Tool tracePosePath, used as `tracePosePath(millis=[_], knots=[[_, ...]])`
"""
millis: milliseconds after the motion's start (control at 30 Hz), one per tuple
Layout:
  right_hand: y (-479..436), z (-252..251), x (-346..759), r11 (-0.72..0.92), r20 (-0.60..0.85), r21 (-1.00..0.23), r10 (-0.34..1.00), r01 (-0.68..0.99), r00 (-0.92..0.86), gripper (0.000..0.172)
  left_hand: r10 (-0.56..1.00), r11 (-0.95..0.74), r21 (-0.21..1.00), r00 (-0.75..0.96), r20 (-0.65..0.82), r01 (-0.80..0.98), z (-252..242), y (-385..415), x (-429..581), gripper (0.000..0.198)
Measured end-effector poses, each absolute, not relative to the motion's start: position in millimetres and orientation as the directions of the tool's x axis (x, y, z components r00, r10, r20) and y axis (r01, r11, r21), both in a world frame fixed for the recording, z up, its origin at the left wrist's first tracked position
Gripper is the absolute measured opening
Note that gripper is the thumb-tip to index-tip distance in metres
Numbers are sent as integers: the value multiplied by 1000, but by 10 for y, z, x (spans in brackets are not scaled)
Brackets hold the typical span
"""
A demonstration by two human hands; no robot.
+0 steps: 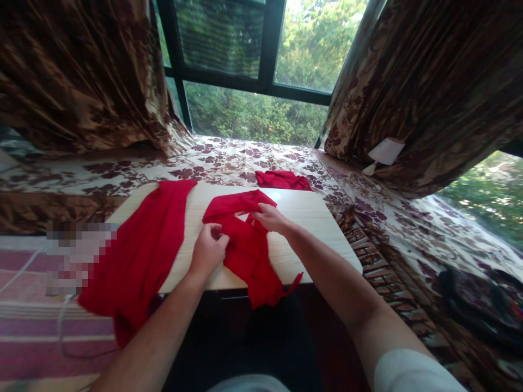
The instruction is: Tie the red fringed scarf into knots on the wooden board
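Head view: red garment (pixel 250 251) lies centred on the worktop (pixel 316 218), overhanging its near edge. Fingers of the left hand (pixel 208 249) pinch a fold; the right hand (pixel 271 217) rests open on top, seemingly pinning it flat.

A room in a home: flowered curtains (pixel 429 81) and a window (pixel 253 60) beyond the right hand (pixel 270 218), matching flowered cover (pixel 229 160) around the desk (pixel 310 218).

Window alcove with low wooden table (pixel 314 218), lit by daylight.
A dark-framed window (pixel 261 54) at the rear shows green trees. Brown floral curtains hang at left (pixel 81 76) and at right (pixel 429 92). A cream cover with maroon floral print (pixel 229 160) spreads below the window and around the table. A striped mat (pixel 24 326) lies at lower left.
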State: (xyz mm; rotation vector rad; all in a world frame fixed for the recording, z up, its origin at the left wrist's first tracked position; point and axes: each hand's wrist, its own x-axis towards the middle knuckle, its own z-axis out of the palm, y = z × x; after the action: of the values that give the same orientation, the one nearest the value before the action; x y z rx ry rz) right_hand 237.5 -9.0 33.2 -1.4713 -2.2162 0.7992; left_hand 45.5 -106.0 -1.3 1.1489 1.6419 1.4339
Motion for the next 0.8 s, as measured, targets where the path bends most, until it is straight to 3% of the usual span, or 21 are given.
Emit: tracePosePath(millis=[67,100,200,300,467,700,800], knots=[[-39,251,2361,238,-39,-662,936,711,-350,23,857,89,974,-482,-183,-210,118,-1158,518,28],[-28,222,2353,235,-42,-663,936,711,-349,23,842,132,902,-433,-320,-411,194,-1217,545,25],[-14,177,2338,276,-16,-645,927,713,-374,17,789,259,653,-235,-568,-711,400,-1406,609,20],[1,167,2342,289,-24,-633,920,718,-392,19,756,306,522,-130,-642,-796,487,-1541,674,33],[27,155,2347,286,-32,-649,916,705,-401,21,748,290,457,-98,-656,-841,450,-1524,797,49],[-3,188,2334,236,-49,-703,925,671,-377,22,798,227,462,-109,-593,-857,461,-1277,957,21],[-35,234,2342,163,-107,-746,928,645,-358,22,799,273,460,-67,-597,-845,465,-1155,1041,18]])
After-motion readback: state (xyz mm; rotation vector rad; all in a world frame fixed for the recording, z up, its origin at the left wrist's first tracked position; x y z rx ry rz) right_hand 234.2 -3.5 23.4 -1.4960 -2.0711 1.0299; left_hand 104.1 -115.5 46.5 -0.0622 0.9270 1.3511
